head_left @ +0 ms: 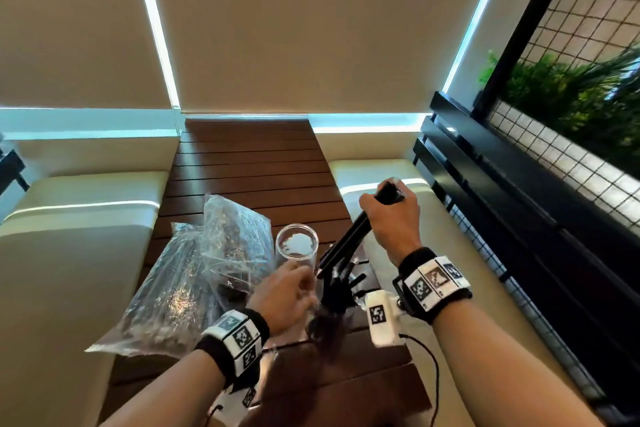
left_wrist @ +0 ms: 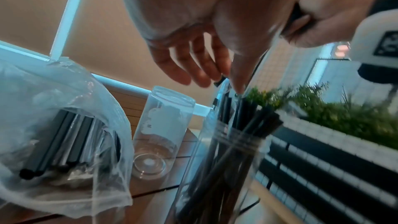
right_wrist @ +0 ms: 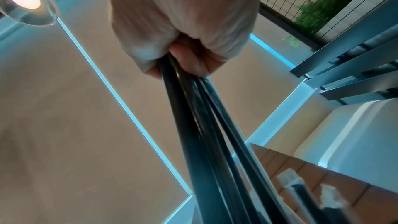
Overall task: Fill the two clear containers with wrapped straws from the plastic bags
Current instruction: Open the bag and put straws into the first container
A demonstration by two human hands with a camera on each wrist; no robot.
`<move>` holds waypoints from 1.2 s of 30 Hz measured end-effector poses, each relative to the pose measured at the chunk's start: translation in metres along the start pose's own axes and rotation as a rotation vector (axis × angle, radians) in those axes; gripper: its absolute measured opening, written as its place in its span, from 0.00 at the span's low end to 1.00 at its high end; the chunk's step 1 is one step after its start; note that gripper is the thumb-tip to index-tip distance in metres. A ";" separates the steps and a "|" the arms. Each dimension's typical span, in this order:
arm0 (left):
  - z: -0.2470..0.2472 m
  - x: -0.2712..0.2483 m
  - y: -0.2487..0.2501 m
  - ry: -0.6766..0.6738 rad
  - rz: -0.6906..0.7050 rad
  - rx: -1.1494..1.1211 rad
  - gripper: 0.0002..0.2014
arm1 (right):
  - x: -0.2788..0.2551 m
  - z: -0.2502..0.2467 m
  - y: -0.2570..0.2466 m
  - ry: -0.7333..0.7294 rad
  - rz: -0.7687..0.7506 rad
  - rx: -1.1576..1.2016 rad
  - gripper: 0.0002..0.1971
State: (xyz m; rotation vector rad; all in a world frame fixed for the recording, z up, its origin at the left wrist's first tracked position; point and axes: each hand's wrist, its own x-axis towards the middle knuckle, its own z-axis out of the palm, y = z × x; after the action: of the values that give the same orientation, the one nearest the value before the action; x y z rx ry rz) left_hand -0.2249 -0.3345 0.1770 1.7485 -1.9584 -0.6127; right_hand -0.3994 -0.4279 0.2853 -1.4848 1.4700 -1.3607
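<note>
A slatted wooden table is running down the middle of the head view, and everything else is sitting around it. Cream cushioned benches are flanking it, one on the left of the table and another on its right. Beyond the table's far end, beige roller blinds are hanging, with thin strips of bluish daylight showing at their edges. To the right of the table, past the bench, a black railing is running alongside, and a black wire grid panel is standing above it. Green plants are showing behind that grid.
</note>
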 end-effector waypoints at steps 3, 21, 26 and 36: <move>0.022 0.001 0.001 -0.164 0.082 0.150 0.15 | -0.001 -0.005 0.012 -0.005 0.032 -0.029 0.11; 0.039 0.004 -0.014 -0.250 0.187 0.338 0.22 | 0.002 0.028 0.056 0.035 0.574 0.352 0.25; 0.037 -0.002 -0.008 -0.240 0.197 0.442 0.22 | 0.009 0.009 0.072 0.091 0.509 0.268 0.21; 0.036 0.004 -0.016 -0.240 0.217 0.337 0.16 | 0.016 -0.011 0.079 0.077 0.356 0.037 0.11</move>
State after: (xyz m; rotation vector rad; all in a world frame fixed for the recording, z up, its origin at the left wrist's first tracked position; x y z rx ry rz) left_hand -0.2345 -0.3392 0.1385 1.6750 -2.5009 -0.4529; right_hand -0.4361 -0.4542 0.2172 -1.0927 1.6546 -1.2288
